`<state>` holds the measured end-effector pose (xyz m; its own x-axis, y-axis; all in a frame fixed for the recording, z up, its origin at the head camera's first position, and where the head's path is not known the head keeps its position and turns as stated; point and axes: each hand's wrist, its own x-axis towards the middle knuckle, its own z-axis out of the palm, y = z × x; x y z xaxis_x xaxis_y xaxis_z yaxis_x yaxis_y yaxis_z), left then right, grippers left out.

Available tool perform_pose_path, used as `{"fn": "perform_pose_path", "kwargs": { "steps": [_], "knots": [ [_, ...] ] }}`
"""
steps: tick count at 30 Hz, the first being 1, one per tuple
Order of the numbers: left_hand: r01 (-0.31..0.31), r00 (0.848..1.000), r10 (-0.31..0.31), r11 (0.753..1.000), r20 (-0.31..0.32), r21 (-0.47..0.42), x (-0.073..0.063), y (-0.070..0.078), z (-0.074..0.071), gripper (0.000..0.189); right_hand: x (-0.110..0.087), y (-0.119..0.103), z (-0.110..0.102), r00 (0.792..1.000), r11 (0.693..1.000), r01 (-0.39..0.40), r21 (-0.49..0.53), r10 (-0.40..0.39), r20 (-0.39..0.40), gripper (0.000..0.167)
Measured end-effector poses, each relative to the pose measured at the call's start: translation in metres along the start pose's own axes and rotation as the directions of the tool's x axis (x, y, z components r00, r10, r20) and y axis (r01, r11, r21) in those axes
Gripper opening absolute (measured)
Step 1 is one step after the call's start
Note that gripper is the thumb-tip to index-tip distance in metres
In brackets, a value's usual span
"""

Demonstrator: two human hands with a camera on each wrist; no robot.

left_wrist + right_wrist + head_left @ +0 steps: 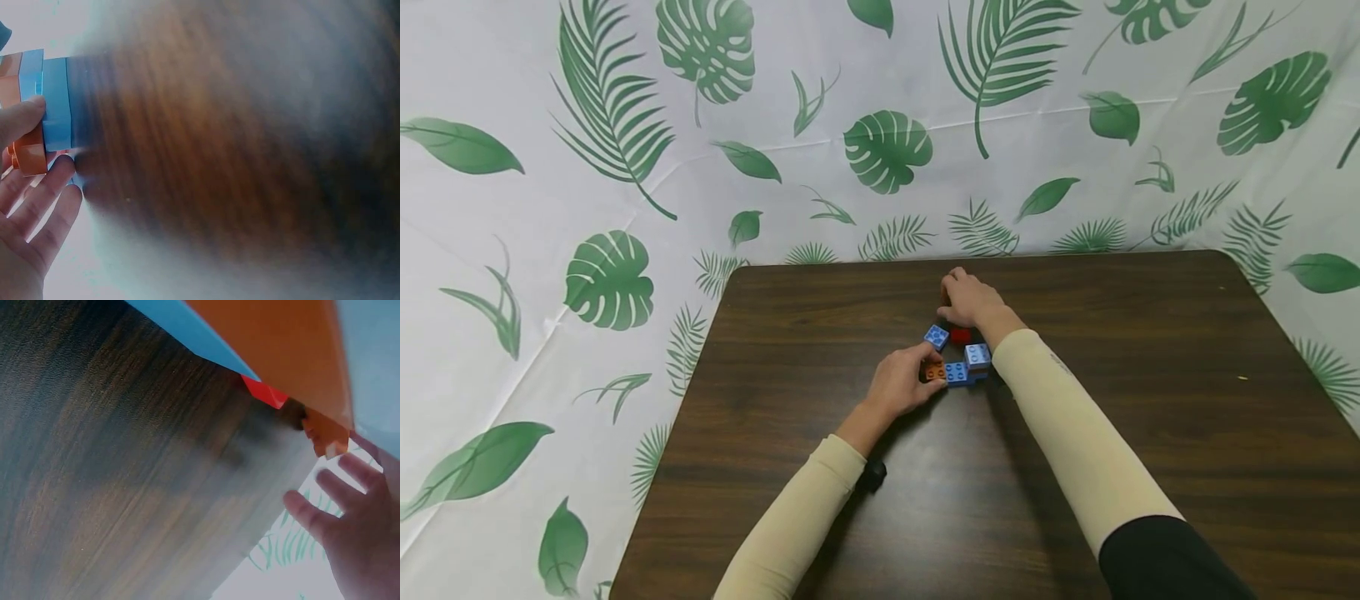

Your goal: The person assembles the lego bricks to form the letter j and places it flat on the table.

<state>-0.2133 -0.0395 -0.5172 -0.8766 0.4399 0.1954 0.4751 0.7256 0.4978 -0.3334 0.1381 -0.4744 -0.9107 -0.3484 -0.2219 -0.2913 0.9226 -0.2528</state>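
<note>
My left hand pinches the orange end of a joined row of toy building bricks, its thumb along the near side. Right of the thumb, blue studded bricks continue the row, topped by a light blue brick at the right end. In the left wrist view, the orange brick sits under the thumb, against a blue brick. My right hand reaches past the row with curled fingers. In the right wrist view, a small orange brick shows at its fingertips; the thumb is hidden.
A red brick lies below the right hand, beside a loose blue brick. The dark wooden table ends at a leaf-patterned white backdrop. A small black object is at the left wrist.
</note>
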Motion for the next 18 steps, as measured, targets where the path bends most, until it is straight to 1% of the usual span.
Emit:
{"fn": "perform_pose_path", "kwargs": {
  "steps": [4, 8, 12, 18],
  "knots": [
    [0.002, 1.0, -0.002, 1.0, -0.001, -0.003, -0.0003, 0.0008, -0.0001, 0.032, -0.0016, 0.0014, 0.0019, 0.999, 1.0, 0.0, -0.017, 0.001, 0.049, 0.027],
    [0.001, 1.0, -0.001, 1.0, -0.015, 0.007, -0.0006, 0.0009, 0.0006, 0.033, -0.0042, 0.0021, 0.002, 0.999, 0.999, 0.018, -0.044, -0.016, 0.044, 0.02],
    [0.0, 1.0, 0.0, 1.0, -0.021, 0.021, -0.001, 0.0009, 0.0012, 0.033, -0.0061, 0.0031, -0.0005, 0.998, 0.998, 0.031, -0.058, -0.028, 0.048, 0.025],
    [0.008, 1.0, -0.008, 1.0, -0.014, 0.015, -0.0012, 0.0024, 0.0006, 0.034, -0.0077, 0.0097, -0.0044, 1.0, 1.0, 0.006, 0.003, -0.006, 0.03, 0.04]
  ]
}}
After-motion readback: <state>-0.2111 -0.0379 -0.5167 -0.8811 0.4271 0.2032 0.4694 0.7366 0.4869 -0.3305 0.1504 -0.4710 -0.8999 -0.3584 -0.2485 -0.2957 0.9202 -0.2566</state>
